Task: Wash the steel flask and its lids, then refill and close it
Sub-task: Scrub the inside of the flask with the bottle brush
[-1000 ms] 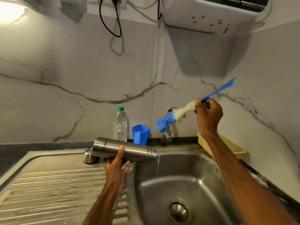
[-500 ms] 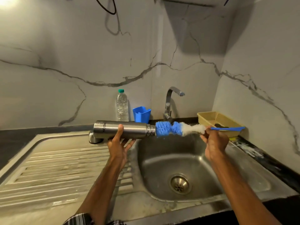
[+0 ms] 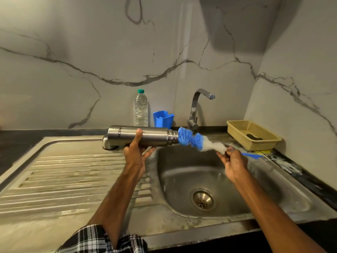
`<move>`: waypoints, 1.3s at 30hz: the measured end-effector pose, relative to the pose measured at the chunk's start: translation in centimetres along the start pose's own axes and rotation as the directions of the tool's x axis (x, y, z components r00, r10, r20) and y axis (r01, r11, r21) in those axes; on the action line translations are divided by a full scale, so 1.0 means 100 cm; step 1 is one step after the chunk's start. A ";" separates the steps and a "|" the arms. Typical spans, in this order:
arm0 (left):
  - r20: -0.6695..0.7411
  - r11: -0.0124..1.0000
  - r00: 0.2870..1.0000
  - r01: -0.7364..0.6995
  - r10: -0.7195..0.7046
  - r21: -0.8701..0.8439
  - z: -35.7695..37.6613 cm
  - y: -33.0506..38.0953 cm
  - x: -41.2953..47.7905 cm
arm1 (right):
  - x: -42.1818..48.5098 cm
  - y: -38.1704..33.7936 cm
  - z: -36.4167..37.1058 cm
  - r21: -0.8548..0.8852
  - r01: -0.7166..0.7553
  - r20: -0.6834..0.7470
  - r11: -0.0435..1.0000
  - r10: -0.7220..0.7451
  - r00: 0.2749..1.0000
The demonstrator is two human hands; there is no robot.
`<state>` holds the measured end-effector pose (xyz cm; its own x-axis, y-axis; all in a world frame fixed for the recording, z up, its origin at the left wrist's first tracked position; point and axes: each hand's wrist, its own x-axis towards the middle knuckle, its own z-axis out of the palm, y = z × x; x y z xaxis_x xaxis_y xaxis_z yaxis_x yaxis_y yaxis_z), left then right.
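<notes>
left hand (image 3: 135,153): grips steel flask (image 3: 140,135), level over sink (image 3: 164,161) left rim, mouth pointing right | right hand (image 3: 232,162): pinches bottle brush (image 3: 196,140) handle, blue bristle tip at flask mouth | far: tap (image 3: 196,108), blue cup (image 3: 163,119), water bottle (image 3: 141,108)

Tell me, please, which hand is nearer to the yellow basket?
Right. The right hand, holding the bottle brush over the sink, is just left of the yellow basket; the left hand grips the steel flask much farther left.
</notes>
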<state>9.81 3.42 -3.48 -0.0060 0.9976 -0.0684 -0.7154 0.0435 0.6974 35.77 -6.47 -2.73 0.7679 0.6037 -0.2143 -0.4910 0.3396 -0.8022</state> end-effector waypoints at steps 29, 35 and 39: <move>0.068 0.990 0.998 0.006 -0.015 0.141 0.017 -0.013 -0.014 | -0.018 0.032 0.009 -0.050 0.070 0.089 0.996 -0.065 0.994; 0.010 0.992 1.000 0.023 -0.024 0.120 0.006 -0.009 -0.005 | -0.025 0.031 0.008 -0.099 0.031 0.181 0.995 -0.013 0.983; -0.034 0.992 0.999 -0.023 0.027 0.125 0.000 0.002 0.000 | -0.026 0.026 0.006 -0.351 0.058 0.283 0.935 0.047 0.958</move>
<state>9.67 3.40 -3.31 -0.0496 0.9960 -0.0737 -0.6221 0.0269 0.7825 32.24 -6.71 -3.96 0.5958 0.7985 -0.0856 -0.2702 0.0989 -0.9577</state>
